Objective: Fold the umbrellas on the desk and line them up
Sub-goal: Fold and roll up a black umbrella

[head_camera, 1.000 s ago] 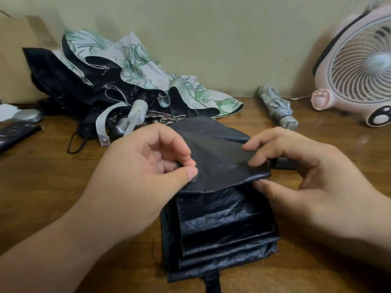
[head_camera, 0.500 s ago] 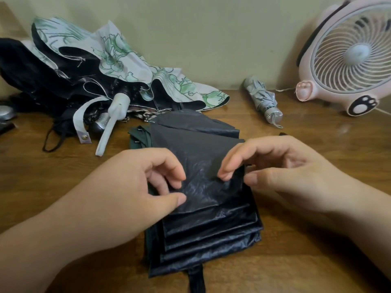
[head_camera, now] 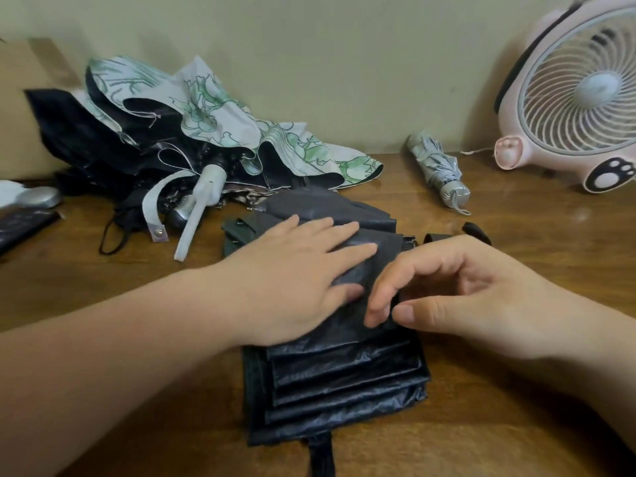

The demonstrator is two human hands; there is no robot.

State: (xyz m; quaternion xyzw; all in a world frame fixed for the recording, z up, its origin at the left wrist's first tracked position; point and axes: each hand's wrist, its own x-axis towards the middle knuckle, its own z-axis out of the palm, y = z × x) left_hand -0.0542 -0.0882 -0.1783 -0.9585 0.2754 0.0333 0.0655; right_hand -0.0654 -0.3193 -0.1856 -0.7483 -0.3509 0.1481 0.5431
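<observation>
A black umbrella (head_camera: 340,380) lies flat on the wooden desk (head_camera: 516,407) in front of me, its panels stacked in layered folds. My left hand (head_camera: 296,270) lies flat on the top panel with straight fingers, pressing it down. My right hand (head_camera: 457,287) pinches the right edge of that panel between thumb and fingertips. A floral white-and-green umbrella (head_camera: 213,122) lies unfolded at the back left, its white handle (head_camera: 203,204) pointing toward me. A small folded silver umbrella (head_camera: 437,170) lies at the back, right of centre.
A pink desk fan (head_camera: 571,94) stands at the back right against the wall. Another dark umbrella (head_camera: 79,139) is heaped under the floral one at the left. A silver object (head_camera: 38,197) and a dark flat item (head_camera: 20,225) sit at the far left edge.
My left hand let go of its pinch and flattened onto the top panel. My right hand shifted toward me along the right edge and keeps pinching the fabric.
</observation>
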